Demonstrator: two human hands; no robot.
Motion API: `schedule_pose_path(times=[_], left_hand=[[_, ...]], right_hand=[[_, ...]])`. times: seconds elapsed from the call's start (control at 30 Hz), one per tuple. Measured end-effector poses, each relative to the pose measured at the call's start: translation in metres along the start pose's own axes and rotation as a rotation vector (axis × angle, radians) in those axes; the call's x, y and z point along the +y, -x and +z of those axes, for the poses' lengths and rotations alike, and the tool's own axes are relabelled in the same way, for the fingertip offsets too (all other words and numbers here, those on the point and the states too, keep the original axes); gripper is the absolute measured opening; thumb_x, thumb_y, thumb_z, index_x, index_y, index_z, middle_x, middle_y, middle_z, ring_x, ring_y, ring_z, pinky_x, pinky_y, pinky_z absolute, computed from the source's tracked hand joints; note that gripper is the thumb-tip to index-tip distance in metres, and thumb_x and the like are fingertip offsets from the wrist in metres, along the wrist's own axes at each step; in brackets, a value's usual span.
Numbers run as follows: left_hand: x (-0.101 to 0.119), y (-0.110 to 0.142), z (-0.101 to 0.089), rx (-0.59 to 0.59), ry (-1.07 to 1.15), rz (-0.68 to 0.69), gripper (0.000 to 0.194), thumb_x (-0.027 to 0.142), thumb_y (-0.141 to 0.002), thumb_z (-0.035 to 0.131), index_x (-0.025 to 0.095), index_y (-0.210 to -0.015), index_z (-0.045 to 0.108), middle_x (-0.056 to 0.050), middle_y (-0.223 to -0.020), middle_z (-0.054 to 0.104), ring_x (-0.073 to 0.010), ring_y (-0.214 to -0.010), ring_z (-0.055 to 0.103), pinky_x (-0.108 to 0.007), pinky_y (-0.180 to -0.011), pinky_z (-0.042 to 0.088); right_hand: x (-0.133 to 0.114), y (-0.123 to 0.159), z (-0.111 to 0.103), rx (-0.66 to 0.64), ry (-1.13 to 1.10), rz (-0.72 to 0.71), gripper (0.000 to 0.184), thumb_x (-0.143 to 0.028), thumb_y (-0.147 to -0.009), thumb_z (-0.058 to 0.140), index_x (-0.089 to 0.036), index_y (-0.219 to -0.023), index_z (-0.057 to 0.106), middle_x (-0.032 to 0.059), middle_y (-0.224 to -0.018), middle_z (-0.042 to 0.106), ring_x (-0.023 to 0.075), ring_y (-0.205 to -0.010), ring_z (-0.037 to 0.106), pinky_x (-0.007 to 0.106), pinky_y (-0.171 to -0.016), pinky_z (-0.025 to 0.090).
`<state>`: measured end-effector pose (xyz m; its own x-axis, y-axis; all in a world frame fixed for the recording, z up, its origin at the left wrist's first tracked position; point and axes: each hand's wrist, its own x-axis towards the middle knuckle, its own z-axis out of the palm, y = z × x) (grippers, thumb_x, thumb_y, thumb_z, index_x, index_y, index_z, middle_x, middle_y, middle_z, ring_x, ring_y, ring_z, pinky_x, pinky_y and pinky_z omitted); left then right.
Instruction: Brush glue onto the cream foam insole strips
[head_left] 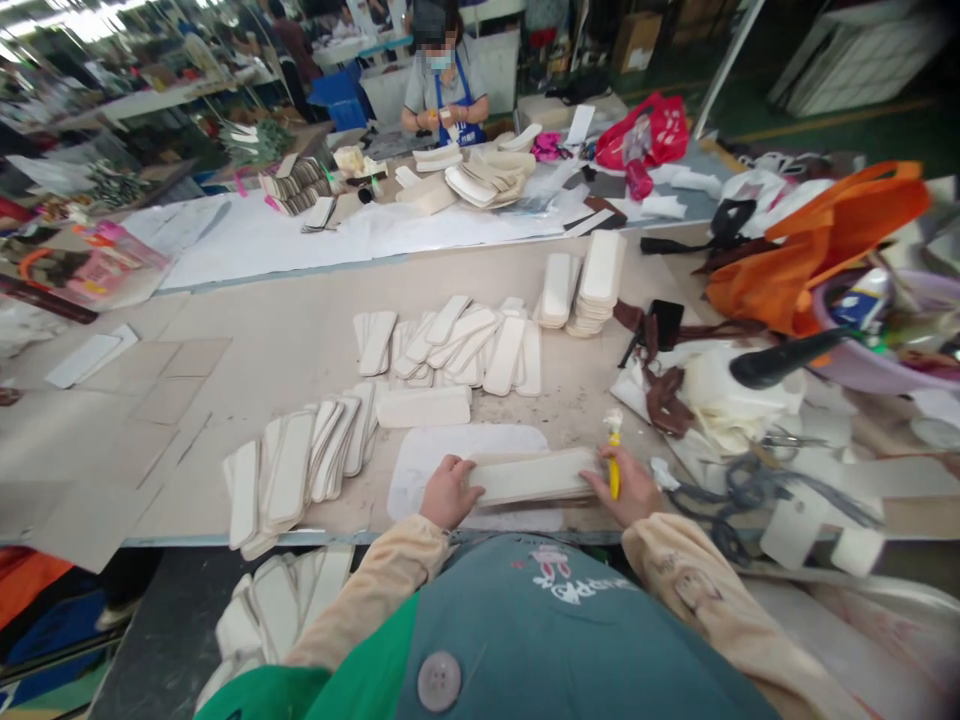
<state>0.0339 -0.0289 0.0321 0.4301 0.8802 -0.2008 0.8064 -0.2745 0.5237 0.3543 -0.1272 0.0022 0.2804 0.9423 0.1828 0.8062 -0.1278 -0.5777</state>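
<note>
A long pale stack of round-cornered strips (532, 475) lies between my two hands, above a white sheet (427, 460) near the table's front edge. My left hand (450, 491) is closed on the left end of the stack, thumb along its near side. At the other end, my right hand (628, 487) grips the stack. A yellow-handled brush (615, 468) with a whitish tip stands up from between the fingers of that hand. Just beyond the sheet is a single strip pile (424, 406), and fanned strips (289, 465) lie to the left.
More loose strips (457, 345) and two taller stacks (598, 280) lie farther back. To the right are a white jug-like container (739, 395), tangled cord (739, 500), an orange bag (825, 250) and a purple basin (862, 365). A person (446, 90) works across the table.
</note>
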Motion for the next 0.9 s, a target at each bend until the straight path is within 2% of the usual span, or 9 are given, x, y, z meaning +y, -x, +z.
schedule_pose_path(times=[0.1, 0.2, 0.3, 0.4, 0.57, 0.73, 0.9], left_hand=[[0.003, 0.000, 0.000, 0.024, -0.032, 0.035, 0.035, 0.025, -0.074, 0.068, 0.018, -0.107, 0.057, -0.008, -0.109, 0.052, -0.0218, -0.096, 0.058, -0.036, -0.085, 0.049], [0.006, 0.000, 0.000, 0.065, -0.057, 0.076, 0.031, 0.021, -0.073, 0.067, 0.018, -0.101, 0.055, -0.007, -0.106, 0.053, -0.0230, -0.099, 0.055, -0.038, -0.089, 0.047], [0.010, 0.000, 0.001, 0.070, -0.068, 0.083, 0.024, 0.017, -0.073, 0.065, 0.018, -0.094, 0.052, -0.006, -0.097, 0.055, -0.0221, -0.095, 0.054, -0.036, -0.087, 0.046], [0.012, 0.001, 0.001, 0.034, -0.079, 0.037, 0.019, 0.017, -0.075, 0.063, 0.019, -0.088, 0.049, -0.005, -0.088, 0.056, -0.0211, -0.088, 0.055, -0.033, -0.081, 0.045], [0.015, 0.002, -0.001, -0.059, -0.079, -0.054, 0.013, 0.020, -0.079, 0.058, 0.021, -0.084, 0.047, -0.001, -0.080, 0.058, -0.0184, -0.079, 0.058, -0.028, -0.073, 0.041], [0.016, 0.003, -0.002, -0.121, -0.096, -0.076, 0.010, 0.024, -0.081, 0.056, 0.022, -0.086, 0.047, 0.001, -0.075, 0.058, -0.0173, -0.074, 0.060, -0.026, -0.069, 0.039], [0.011, -0.001, -0.003, -0.102, 0.016, -0.058, 0.012, 0.022, -0.078, 0.057, 0.022, -0.088, 0.050, 0.003, -0.069, 0.055, -0.0160, -0.068, 0.057, -0.026, -0.066, 0.038]], right_hand=[[0.003, 0.008, -0.002, 0.025, -0.019, 0.107, 0.036, -0.052, -0.080, 0.058, -0.026, -0.103, 0.049, 0.0064, -0.107, 0.066, 0.0269, -0.095, 0.064, 0.041, -0.081, 0.051], [0.004, 0.011, -0.002, 0.038, -0.048, 0.122, 0.035, -0.052, -0.080, 0.057, -0.026, -0.102, 0.050, 0.0058, -0.104, 0.066, 0.0266, -0.098, 0.063, 0.041, -0.084, 0.050], [0.002, 0.011, 0.000, 0.033, -0.090, 0.118, 0.034, -0.051, -0.081, 0.057, -0.026, -0.102, 0.051, 0.0053, -0.105, 0.066, 0.0263, -0.101, 0.062, 0.041, -0.087, 0.048], [-0.003, 0.012, 0.001, 0.021, -0.132, 0.145, 0.036, -0.053, -0.079, 0.057, -0.026, -0.103, 0.053, 0.0058, -0.100, 0.066, 0.0266, -0.097, 0.062, 0.042, -0.087, 0.048], [-0.015, 0.010, 0.000, 0.064, -0.224, 0.311, 0.040, -0.051, -0.074, 0.061, -0.025, -0.103, 0.052, 0.0034, -0.089, 0.066, 0.0241, -0.086, 0.065, 0.040, -0.080, 0.049], [-0.026, 0.008, -0.007, 0.088, -0.247, 0.338, 0.037, -0.052, -0.072, 0.061, -0.024, -0.095, 0.051, 0.0016, -0.080, 0.062, 0.0217, -0.076, 0.063, 0.036, -0.073, 0.048], [-0.040, 0.009, -0.014, 0.087, -0.279, 0.350, 0.030, -0.053, -0.076, 0.061, -0.026, -0.085, 0.049, -0.0026, -0.070, 0.058, 0.0185, -0.064, 0.059, 0.032, -0.065, 0.047]])
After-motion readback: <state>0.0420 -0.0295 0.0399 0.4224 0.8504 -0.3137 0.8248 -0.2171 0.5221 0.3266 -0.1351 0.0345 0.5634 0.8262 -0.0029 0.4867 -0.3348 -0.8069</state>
